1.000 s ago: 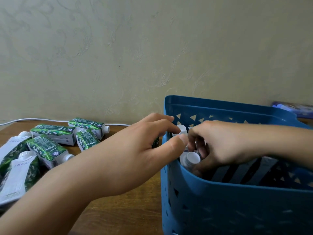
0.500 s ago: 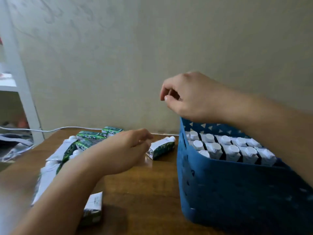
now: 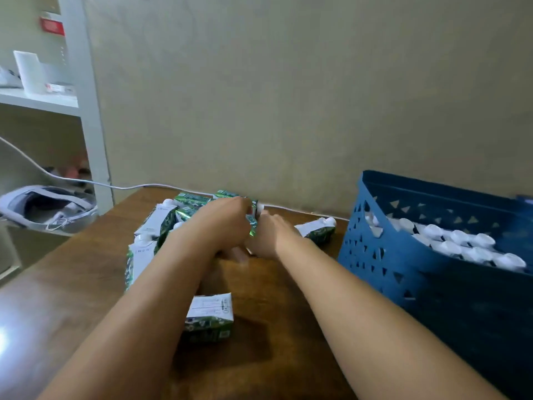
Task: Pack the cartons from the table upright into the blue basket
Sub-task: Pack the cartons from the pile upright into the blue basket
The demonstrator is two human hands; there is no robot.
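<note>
Several green-and-white cartons (image 3: pixel 161 223) lie on their sides in a heap at the back of the wooden table (image 3: pixel 274 327). My left hand (image 3: pixel 222 223) reaches over the heap and curls round one carton (image 3: pixel 252 228), whose white cap shows by the wall. My right hand (image 3: pixel 271 236) lies low just right of it, touching the same spot; its fingers are blurred and partly hidden. The blue basket (image 3: pixel 375 261) stands at the right, holding rows of upright cartons (image 3: pixel 461 241) with white caps. One carton (image 3: pixel 317 230) lies beside the basket, and another carton (image 3: pixel 210 316) lies near me between my forearms.
The wall runs right behind the table. A white cable (image 3: pixel 129 186) trails along the table's back edge. A white shelf unit (image 3: pixel 86 111) stands at the left, with a grey bag-like thing (image 3: pixel 49 209) below it.
My right hand has left the basket and come down to the heap on the table. My left hand has moved further back onto a carton. My view has swung left.
</note>
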